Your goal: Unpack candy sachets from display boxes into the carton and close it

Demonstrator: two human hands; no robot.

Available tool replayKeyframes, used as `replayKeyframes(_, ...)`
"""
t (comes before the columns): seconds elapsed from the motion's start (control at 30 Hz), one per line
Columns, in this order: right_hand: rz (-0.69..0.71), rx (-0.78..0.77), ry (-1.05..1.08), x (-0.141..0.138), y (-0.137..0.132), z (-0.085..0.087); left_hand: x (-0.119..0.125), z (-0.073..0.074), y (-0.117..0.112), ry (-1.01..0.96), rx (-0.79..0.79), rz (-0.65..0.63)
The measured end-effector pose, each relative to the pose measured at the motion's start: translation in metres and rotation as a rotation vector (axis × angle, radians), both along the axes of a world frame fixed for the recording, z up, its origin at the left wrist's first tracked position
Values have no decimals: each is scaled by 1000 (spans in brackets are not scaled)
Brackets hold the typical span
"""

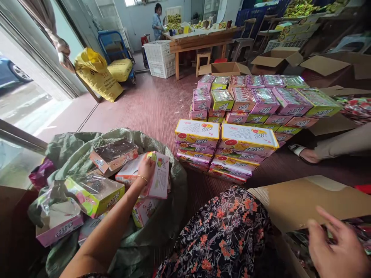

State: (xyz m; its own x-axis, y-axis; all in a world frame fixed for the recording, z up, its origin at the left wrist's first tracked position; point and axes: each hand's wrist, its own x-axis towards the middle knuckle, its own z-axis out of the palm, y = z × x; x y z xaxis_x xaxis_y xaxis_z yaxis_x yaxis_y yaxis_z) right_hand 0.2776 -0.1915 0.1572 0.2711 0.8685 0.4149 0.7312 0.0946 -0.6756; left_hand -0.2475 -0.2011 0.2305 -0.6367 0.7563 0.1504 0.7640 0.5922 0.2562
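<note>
My left hand point(145, 168) reaches into a green sack point(162, 216) at lower left and grips a flat white and pink carton point(159, 177) by its top edge. Several empty window cartons lie in the sack, among them a green one point(95, 193) and a pink one point(59, 226). My right hand point(337, 247) hovers at lower right with its fingers spread, holding nothing, over a brown cardboard box point(298, 202). My flowered lap point(226, 235) lies between the two hands.
Stacks of yellow boxes point(226, 148) stand on the floor ahead, with pink and green boxes point(261, 100) behind them. Another person's foot point(307, 154) rests at the right. Open cardboard boxes, a wooden table point(203, 40), white crates and a standing person point(158, 23) are farther back.
</note>
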Motion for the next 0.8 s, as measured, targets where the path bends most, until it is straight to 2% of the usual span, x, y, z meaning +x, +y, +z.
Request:
replayKeyframes(0.07, 203, 210, -15, -56, 11, 50, -5, -16, 4, -18, -47, 36)
replayKeyframes(0.1, 341, 232, 12, -85, 16, 67, -9, -22, 5, -25, -70, 60)
replayKeyframes(0.13, 456, 228, 44, -114, 20, 77, -13, -26, 5, -32, -91, 87)
replayKeyframes(0.2, 664, 86, 89, -169, 30, 80, -23, -32, 7, -53, -129, 137)
replayKeyframes(0.33, 933, -445, -7, -261, 48, 49, -38, -39, 16, -128, -214, 225)
replayKeyframes(0.43, 977, -743, -199, -309, 59, 24, -45, -45, 24, -172, -257, 250)
replayKeyframes(0.53, 939, -882, -327, -339, 68, 2, -49, -51, 26, -179, -276, 237)
replayKeyframes(0.67, 945, -985, -335, -362, 81, -26, -55, -57, 17, -171, -306, 225)
replayKeyframes(0.8, 937, -1066, -337, -385, 94, -46, -61, -62, 8, -206, -264, 249)
